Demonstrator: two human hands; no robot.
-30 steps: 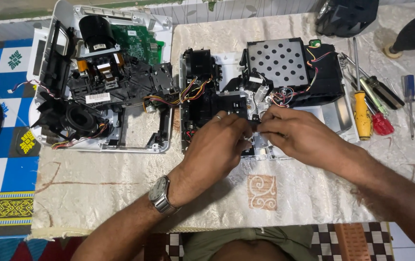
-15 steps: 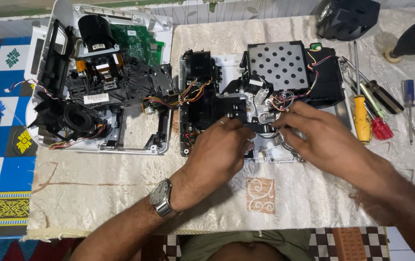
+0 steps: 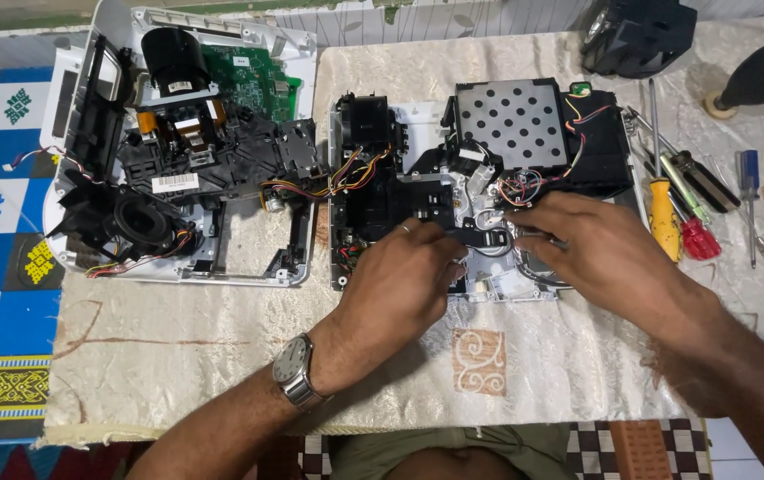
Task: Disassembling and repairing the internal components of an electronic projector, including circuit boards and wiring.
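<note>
- We work at a cream patterned tablecloth [image 3: 222,347], both hands down on an opened white plastic device chassis with black inner parts [image 3: 373,191], which lies at the middle of the table, just right of a second opened white housing holding a green circuit board and a black lens barrel [image 3: 177,151].
- Our left hand [image 3: 400,284], steel wristwatch [image 3: 293,369] on the wrist, rests curled over the chassis' near edge, fingers bent down on a black part; whether it grips anything, we cannot tell.
- Our right hand [image 3: 604,253] lies flat and narrow beside it, fingertips pressing near a small black bracket [image 3: 480,236], below the perforated grey metal shield plate [image 3: 511,124] and a bundle of coloured wires [image 3: 524,187].
- A yellow-handled screwdriver [image 3: 664,218] and a red-handled screwdriver [image 3: 697,238] lie just right of the chassis, among other tools.
- In our judgement, the work goes best with one hand steadying the frame while the other eases the bracket gently, keeping clear of the thin wires close by.
</note>
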